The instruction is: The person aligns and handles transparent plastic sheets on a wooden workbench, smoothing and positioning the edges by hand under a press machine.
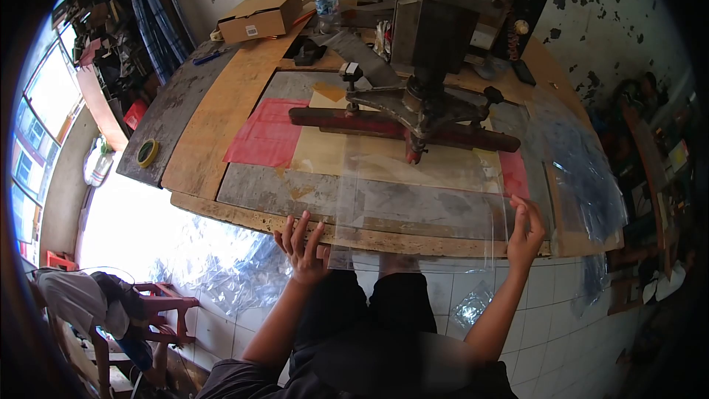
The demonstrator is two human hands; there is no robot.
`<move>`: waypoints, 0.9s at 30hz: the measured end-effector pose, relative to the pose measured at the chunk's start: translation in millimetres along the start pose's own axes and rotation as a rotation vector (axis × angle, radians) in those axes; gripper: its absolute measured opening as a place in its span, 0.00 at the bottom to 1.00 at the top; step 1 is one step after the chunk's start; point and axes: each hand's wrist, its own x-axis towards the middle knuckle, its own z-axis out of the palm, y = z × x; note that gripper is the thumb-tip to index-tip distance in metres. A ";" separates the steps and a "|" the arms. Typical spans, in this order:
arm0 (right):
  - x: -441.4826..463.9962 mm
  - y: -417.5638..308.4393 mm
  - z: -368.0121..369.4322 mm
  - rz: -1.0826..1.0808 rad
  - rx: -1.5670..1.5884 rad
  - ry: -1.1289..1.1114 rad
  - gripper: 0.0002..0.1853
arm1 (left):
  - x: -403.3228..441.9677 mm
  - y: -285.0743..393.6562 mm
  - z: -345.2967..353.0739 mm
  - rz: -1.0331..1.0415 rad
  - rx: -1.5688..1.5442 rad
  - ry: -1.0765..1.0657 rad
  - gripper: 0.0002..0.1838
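Observation:
A clear plastic sheet [413, 233] lies over the front edge of the worktable, under the press. At its left edge is my left hand [303, 251], fingers apart and pointing up, with the thumb near the sheet. My right hand [526, 230] pinches the sheet's right edge between thumb and fingers. Above the sheet stands a metal press [428, 107] with a red-edged bar. Beneath that bar lies a cream sheet [317, 151] with a red piece [266, 133] at its left.
Clear plastic sheets [583, 177] hang over the table's right side. A cardboard box [262, 16], a water bottle [326, 6] and a tape roll [148, 152] are on the table. A red stool [171, 314] stands lower left, beside a plastic heap [221, 270].

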 end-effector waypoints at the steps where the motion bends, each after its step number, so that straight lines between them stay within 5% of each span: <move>1: -0.2 0.1 -0.1 0.001 0.001 -0.001 0.19 | -0.1 0.2 0.1 -0.001 0.002 0.001 0.24; 17: 2.4 5.3 1.3 -0.023 0.013 -0.004 0.14 | 4.6 6.3 -6.2 -0.038 0.004 -0.036 0.28; 27: 37.9 12.8 9.4 0.151 0.090 -0.252 0.23 | 6.2 4.4 -5.9 -0.004 0.008 -0.018 0.28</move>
